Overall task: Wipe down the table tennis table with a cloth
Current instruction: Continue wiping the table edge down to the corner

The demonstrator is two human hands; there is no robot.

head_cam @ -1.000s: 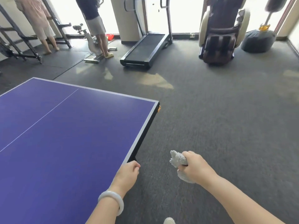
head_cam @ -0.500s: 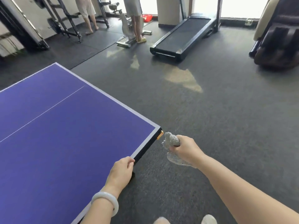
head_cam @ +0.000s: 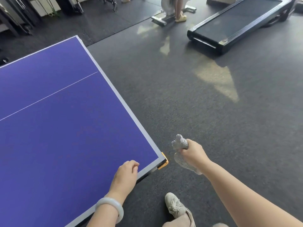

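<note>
- Head view, the only 1 there is: the table tennis table (head_cam: 57,128) fills the left side, and its orange corner guard (head_cam: 164,161) is my landmark for everything below.
- The right hand (head_cam: 194,153) is just right of the guard, out over the floor and off the table. Its fingers are clamped round the cloth (head_cam: 180,143), which is scrunched into a wad with a tuft poking out the top and a tail hanging below the fist.
- My guess is it's bunched like that for carrying, not wiping. It'd need opening out flat before it does much good on the surface.
- The left hand (head_cam: 126,174) rests on the tabletop just left of the guard, right by the white border. Its fingers are loosely curled with nothing in them. It looks like a steadying or guiding touch along the edge, though that's my read.
- The hands are apart, with the guard sitting between them.
- The cloth isn't touching the blue surface anywhere, so I'd say wiping at this corner isn't under way yet.
- Counts near the guard: 1 table, 1 cloth, 2 hands, 1 pale bangle (head_cam: 111,208) on the left wrist, 1 guard, and 1 shoe (head_cam: 173,205) plainly visible below it.
- Far beyond the guard: 1 treadmill (head_cam: 237,27) and 1 pair of legs (head_cam: 178,7) by some gym kit.
</note>
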